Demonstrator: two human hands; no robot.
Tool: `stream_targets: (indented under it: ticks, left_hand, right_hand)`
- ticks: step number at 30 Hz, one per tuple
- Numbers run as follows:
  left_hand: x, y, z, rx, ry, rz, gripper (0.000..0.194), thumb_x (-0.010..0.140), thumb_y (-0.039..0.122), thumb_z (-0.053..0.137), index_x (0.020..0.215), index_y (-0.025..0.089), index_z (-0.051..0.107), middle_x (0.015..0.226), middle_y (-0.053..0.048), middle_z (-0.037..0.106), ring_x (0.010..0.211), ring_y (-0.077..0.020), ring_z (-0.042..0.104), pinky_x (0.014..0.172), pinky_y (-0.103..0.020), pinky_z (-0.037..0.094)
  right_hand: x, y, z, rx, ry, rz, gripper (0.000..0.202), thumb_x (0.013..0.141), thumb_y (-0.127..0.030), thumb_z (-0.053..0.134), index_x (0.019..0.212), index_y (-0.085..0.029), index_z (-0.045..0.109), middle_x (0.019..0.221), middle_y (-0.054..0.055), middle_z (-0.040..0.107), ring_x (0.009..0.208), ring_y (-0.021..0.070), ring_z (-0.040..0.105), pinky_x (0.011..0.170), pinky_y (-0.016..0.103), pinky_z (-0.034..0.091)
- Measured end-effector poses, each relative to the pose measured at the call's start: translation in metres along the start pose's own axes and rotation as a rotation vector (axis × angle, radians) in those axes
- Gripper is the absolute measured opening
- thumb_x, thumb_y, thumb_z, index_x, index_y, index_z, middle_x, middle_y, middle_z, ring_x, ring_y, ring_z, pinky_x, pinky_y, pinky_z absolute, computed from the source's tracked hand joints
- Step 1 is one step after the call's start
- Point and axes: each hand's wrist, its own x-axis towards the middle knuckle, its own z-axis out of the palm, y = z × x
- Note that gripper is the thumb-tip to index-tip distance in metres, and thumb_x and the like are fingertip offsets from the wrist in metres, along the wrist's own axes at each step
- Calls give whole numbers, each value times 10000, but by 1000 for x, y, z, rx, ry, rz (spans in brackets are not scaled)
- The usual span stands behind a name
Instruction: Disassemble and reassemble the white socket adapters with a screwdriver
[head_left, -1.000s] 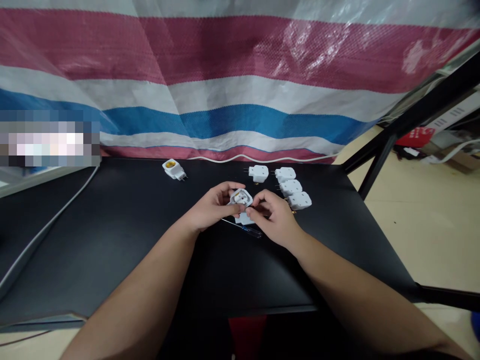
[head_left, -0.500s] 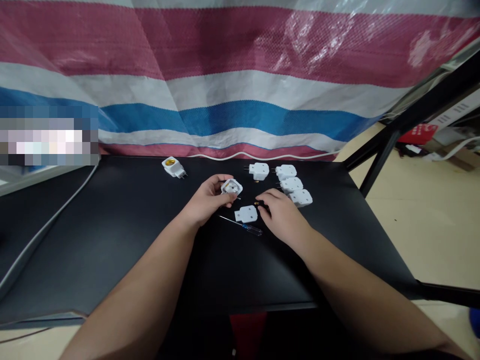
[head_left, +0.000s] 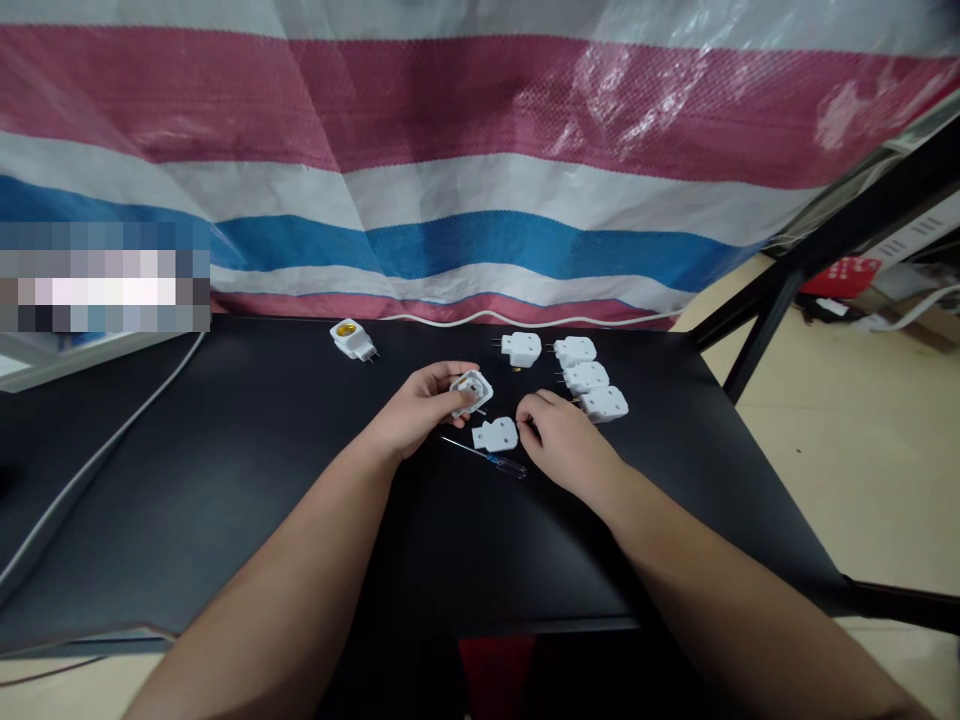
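Observation:
My left hand (head_left: 429, 405) grips an opened white plug housing (head_left: 472, 390), thumb pressed on its inside, its hollow side facing up. My right hand (head_left: 551, 430) hovers just right of a loose white cover plate (head_left: 496, 434), with thumb and fingertips closed together; whatever is between them is hidden. A thin screwdriver (head_left: 495, 459) with a clear and blue handle lies below the plate. At the far left stands a white plug-in lamp socket (head_left: 354, 340) with a brass-coloured opening.
Beyond my right hand sits a white plug adapter (head_left: 522, 348), a tiny brass piece (head_left: 517, 369) beside it. Three more white adapters (head_left: 586, 377) form a slanted row to the right. A white cable (head_left: 487, 316) runs along the table's back edge, before a striped sheet (head_left: 480, 240).
The small brass part at my right fingertips no longer shows, and those fingers have drawn closer together. My left thumb has moved further onto the housing. The whole view has shifted slightly.

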Motion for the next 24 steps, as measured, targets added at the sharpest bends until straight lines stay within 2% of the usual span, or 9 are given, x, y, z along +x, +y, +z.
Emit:
stream_targets:
  ticks: [3,5,8,11,13,17,24]
  left_hand:
    - [0,-1,0,6,-17,-5,507,733,187,923,1210,133,758,1005,-53,741,691,-91,640,566,-206,538]
    - [0,-1,1,1,-23,-2,507,729,184,931,1203,132,758,1011,-53,743,684,-85,637,559,-198,536]
    - [-2,-1,1,-9,-46,-12,524,735,187,939,1221,137,748,1001,-51,741,695,-91,653,575,-199,557]
    - [-4,0,1,17,-98,-44,523,764,214,939,1241,145,735,1031,-62,739,752,-122,698,612,-226,596]
    - [-5,0,1,34,-145,-53,510,785,234,935,1243,146,729,1063,-72,740,789,-138,720,640,-243,616]
    - [-8,-2,2,29,-253,-56,520,815,240,920,1278,143,705,1072,-78,752,799,-136,737,708,-259,634]
    - [-9,-3,1,30,-342,-49,566,812,180,912,1320,140,664,1072,-72,760,782,-127,747,750,-275,640]
  right_hand:
    - [-1,1,1,8,-2,0,167,928,-30,630,901,-189,669,901,40,640,777,189,630,727,329,471]
    - [-1,2,1,59,27,-10,167,916,-33,648,927,-196,682,943,39,655,760,174,638,721,322,481]
    - [-2,0,0,183,170,-57,131,945,-96,661,1013,-200,703,1000,49,681,743,164,660,705,320,521]
    - [-4,-6,-4,292,345,-183,115,1000,-156,630,1053,-205,719,999,52,694,747,161,680,722,326,567]
    - [-6,-10,-5,325,406,-263,141,1014,-167,627,1095,-215,733,1033,58,705,770,161,695,757,337,592]
    - [-5,-11,-4,330,426,-320,157,1020,-187,647,1133,-228,748,1036,62,708,831,180,716,793,357,616]
    - [-4,-9,-1,330,426,-285,79,1004,-202,675,1019,-217,750,955,49,695,812,185,716,757,348,606]
